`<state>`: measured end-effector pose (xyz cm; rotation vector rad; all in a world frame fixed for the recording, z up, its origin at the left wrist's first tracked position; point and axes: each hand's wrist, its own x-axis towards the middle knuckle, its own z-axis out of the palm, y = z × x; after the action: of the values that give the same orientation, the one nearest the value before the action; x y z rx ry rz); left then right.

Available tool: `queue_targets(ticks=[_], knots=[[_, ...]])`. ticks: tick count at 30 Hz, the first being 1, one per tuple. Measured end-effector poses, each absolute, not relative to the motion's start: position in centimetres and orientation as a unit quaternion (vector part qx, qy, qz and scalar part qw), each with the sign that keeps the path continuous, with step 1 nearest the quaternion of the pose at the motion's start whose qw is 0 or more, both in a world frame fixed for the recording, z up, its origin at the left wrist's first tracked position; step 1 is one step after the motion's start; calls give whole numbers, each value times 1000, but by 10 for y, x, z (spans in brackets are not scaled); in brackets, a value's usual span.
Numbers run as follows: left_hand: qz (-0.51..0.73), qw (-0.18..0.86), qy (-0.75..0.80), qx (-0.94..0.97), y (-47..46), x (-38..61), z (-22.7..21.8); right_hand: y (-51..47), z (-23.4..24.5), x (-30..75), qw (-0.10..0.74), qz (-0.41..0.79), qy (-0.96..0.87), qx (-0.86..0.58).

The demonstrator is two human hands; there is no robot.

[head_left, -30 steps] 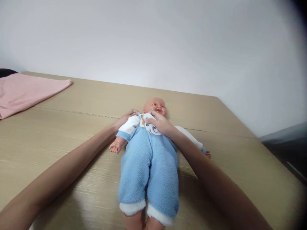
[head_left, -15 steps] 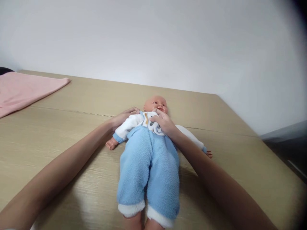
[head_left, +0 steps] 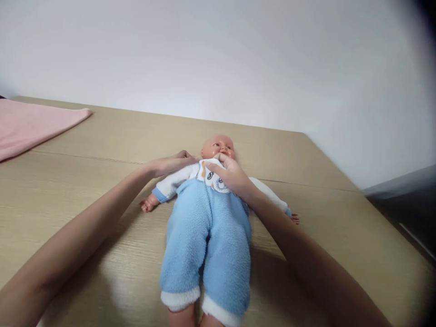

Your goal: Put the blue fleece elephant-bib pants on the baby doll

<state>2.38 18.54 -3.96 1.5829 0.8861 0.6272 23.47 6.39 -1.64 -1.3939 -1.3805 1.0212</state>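
Note:
A baby doll (head_left: 206,236) in a blue fleece romper with white sleeves lies on its back on the wooden table (head_left: 85,177), head away from me. My left hand (head_left: 172,162) rests at the doll's shoulder, fingers on the white sleeve beside the neck. My right hand (head_left: 229,175) lies on the doll's chest, with fingers pinching the white collar under its chin. Both of the doll's arms are spread out to the sides, and its bare feet reach the bottom edge of the view.
A pink cloth (head_left: 30,127) lies flat at the table's far left. A plain white wall (head_left: 218,59) runs behind the table. The table's right edge drops off to a dark floor (head_left: 405,213).
The doll's arm on the left has swung further outward. My hands have stayed at the collar, shifting slightly. The view has drifted a little to the right.

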Motion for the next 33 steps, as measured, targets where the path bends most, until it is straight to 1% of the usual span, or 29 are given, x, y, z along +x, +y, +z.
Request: queue_targets(ticks=[3, 6, 8, 11, 14, 17, 21, 26, 28, 30, 33], knots=[[158, 523, 395, 739, 187, 10, -26, 60, -18, 232, 433, 332, -574, -611], [125, 527, 363, 758, 187, 4, -19, 57, -15, 234, 402, 264, -590, -649], [112, 539, 331, 767, 188, 3, -17, 54, -8, 241, 361, 216, -607, -674], [101, 555, 325, 759, 191, 1, -17, 51, 6, 258, 268, 165, -635, -706], [92, 561, 329, 754, 195, -2, -18, 51, 15, 274, 202, 182, -657, -703], [93, 534, 320, 777, 198, -4, -19, 54, 17, 284, 179, 225, -663, -691], [79, 458, 329, 822, 202, -9, -19, 54, 20, 295, 155, 270, -666, -678], [41, 341, 361, 867, 204, -11, -22, 44, 36, 317, 85, 304, -681, -661], [12, 306, 381, 872, 203, -10, -24, 37, 37, 324, 90, 324, -681, -651], [2, 284, 407, 868, 202, -9, -25, 25, 30, 331, 128, 316, -685, -644], [-14, 244, 456, 856, 201, -8, -25, -5, 5, 343, 227, 219, -692, -650]])
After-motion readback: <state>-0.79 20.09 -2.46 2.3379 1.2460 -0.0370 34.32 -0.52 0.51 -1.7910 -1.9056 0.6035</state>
